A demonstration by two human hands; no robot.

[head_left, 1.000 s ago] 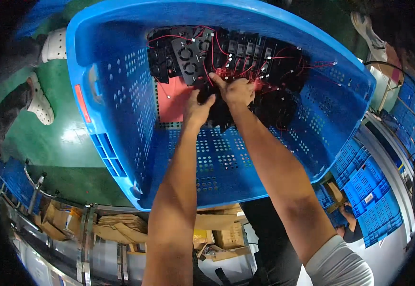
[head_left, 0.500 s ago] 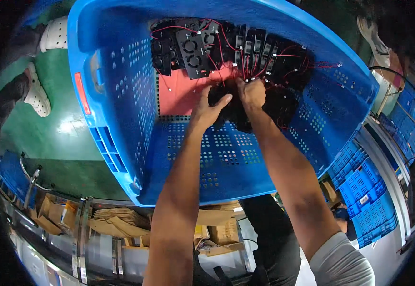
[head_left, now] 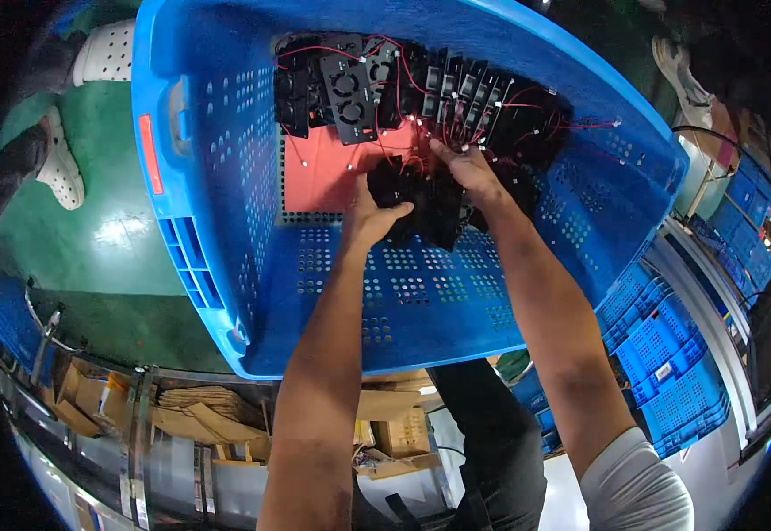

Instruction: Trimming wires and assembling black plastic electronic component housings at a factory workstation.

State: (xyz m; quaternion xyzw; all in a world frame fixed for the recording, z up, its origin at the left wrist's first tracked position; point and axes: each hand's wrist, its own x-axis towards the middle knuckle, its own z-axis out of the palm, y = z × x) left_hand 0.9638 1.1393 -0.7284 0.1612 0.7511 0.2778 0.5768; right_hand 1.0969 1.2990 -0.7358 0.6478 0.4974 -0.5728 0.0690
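Far left: a white clog (head_left: 105, 55) with small holes and, below it, a second clog (head_left: 61, 174), both worn by someone standing on the green floor (head_left: 111, 292) beside the crate. Lower left: folded cardboard (head_left: 201, 405), piled flat. Left of centre: the wall of a large blue crate (head_left: 157, 106), its rim bearing a red patch (head_left: 150, 155). Inside, a red sheet (head_left: 310, 177) lies on the crate's bottom, partly covered. Along its far edge, black fans (head_left: 350, 106) on flat plates lean over one another, with thin red wires (head_left: 306, 148) trailing from them. Centre: the left hand (head_left: 368, 217), thumb spread wide from the fingers, at the left side of a dark fan cluster (head_left: 394, 188) in the middle of the crate; I cannot tell whether it grips. Just to the right, the right hand (head_left: 469, 168) reaches in among wires and white plugs, its thumb and forefinger pointing toward the cluster; what its fingers hold, if anything, cannot be made out. Behind it, more fans stand on edge in a row. Right: the person's pale sleeve (head_left: 637, 485), then stacked blue crates (head_left: 682, 363) outside, beside a metal rail (head_left: 713, 305).
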